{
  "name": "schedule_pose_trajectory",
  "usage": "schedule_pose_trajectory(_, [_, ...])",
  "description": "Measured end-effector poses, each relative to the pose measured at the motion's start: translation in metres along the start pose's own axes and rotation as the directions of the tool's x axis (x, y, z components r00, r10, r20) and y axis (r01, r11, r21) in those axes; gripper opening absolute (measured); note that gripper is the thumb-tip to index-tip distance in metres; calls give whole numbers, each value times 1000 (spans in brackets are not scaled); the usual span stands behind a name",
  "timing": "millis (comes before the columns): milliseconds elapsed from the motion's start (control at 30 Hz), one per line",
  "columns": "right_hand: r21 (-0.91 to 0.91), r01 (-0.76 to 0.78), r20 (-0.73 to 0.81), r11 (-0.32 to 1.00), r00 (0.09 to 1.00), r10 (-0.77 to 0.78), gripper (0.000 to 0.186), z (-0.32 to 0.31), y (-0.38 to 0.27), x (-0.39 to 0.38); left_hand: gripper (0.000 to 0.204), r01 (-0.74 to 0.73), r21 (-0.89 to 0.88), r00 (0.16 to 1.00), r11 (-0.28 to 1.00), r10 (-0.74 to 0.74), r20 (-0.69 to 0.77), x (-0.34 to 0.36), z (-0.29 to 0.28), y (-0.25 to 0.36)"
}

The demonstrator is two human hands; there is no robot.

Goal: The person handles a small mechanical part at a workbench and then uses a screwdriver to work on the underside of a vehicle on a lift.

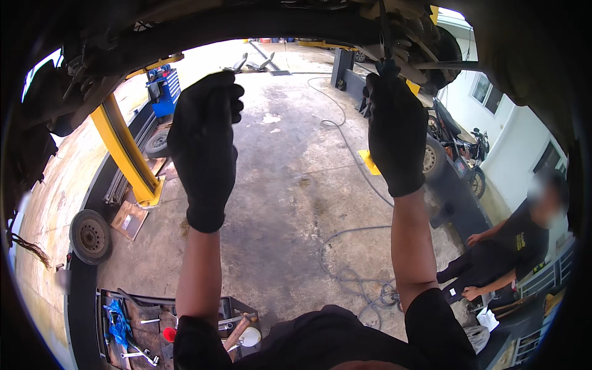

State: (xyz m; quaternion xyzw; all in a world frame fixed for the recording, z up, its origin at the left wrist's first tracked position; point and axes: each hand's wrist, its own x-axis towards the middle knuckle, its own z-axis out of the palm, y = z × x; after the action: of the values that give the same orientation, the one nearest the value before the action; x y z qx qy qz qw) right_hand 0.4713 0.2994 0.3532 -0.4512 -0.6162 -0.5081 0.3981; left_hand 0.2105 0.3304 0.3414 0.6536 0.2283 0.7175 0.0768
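Both my hands are raised in black gloves below the dark underside of a lifted vehicle (277, 28). My left hand (206, 142) hangs in the air at centre left, apart from the vehicle, with its fingers curled in. The inside of its grip is hidden, so I cannot make out whether anything is in it. Higher up on the right, my right hand (398, 129) is closed around a slim dark hand tool (385, 40) that points up into the vehicle's parts. The tool's exact kind and its upper end are too dark to tell.
A yellow lift post (126, 151) stands left, near a loose wheel (91, 237) and a blue tool cart (163, 92). A tool tray (166, 302) lies lower left. A hose (345, 231) snakes over the floor. A person (512, 246) stands at right, near a motorcycle (459, 139).
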Motion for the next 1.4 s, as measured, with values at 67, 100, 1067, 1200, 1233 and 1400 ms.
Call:
schedule_pose_trajectory(67, [56,-58,-56,997,997,61,22,-7,5,23,27,-530,437,845,726,491,209,63,32,-20])
schedule_pose_trajectory(100, [89,-95,-63,991,993,101,23,-6,1,35,29,-601,562,783,568,559,272,100,46,-40])
schedule_pose_trajectory(1067, [-19,-85,-198,996,977,79,19,-12,-23,53,15,-445,74,894,892,447,-5,170,127,9])
schedule_pose_trajectory(1200, [108,-78,-154,991,983,94,15,-16,-24,56,14,-455,100,889,885,457,-4,170,127,9])
schedule_pose_trajectory(1233, [79,-64,-174,995,982,77,14,-17,-26,55,14,-447,92,893,890,450,-5,170,128,9])
schedule_pose_trajectory(1400, [16,-123,-145,992,982,124,13,-12,-31,53,14,-469,60,882,881,471,-16,171,128,6])
